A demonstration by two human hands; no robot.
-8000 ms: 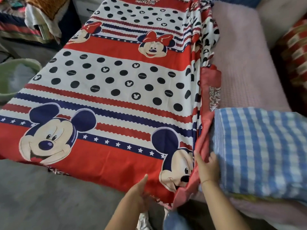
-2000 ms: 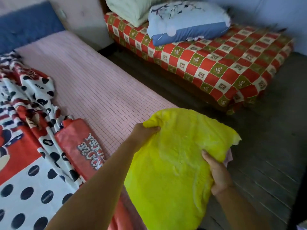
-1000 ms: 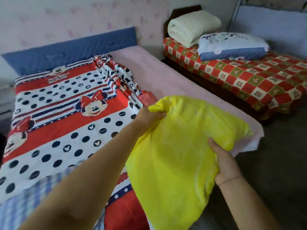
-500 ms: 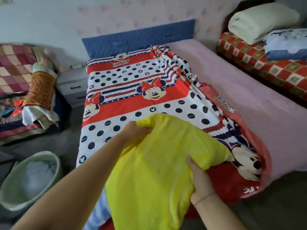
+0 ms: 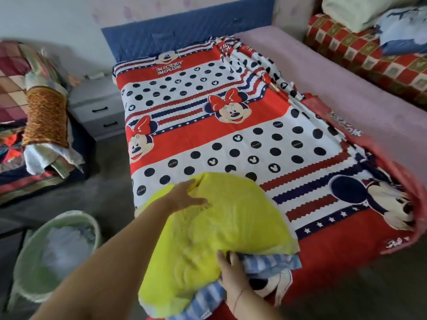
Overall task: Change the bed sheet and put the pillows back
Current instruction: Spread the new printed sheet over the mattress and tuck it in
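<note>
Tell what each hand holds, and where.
Left hand lies flat on the yellow pillow, far corner, holding nothing. Right hand touches its near edge; grip cannot be told.

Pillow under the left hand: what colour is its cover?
The pillow under the left hand is plain bright yellow with no pattern, shown clearly in the head view.

A home bedroom, plainly. Centre of the frame: a bed (image 5: 360, 100) under a cartoon-mouse sheet (image 5: 231, 139), backed by a padded blue headboard (image 5: 184, 31) at the top. Upper right: a 2nd bed (image 5: 369, 61) with a red checked cover, folded cream bedding (image 5: 360, 10) and a blue-and-white pillow (image 5: 402, 31) on it. Left of the headboard: a grey bedside cabinet (image 5: 97, 107) with 2 drawers. Far left: a heap of patchwork quilts (image 5: 13, 88). Lower left: a pale green laundry basket (image 5: 30, 262) holding cloth. Along the top, wallpaper (image 5: 69, 15) with faint pink flowers.
</note>
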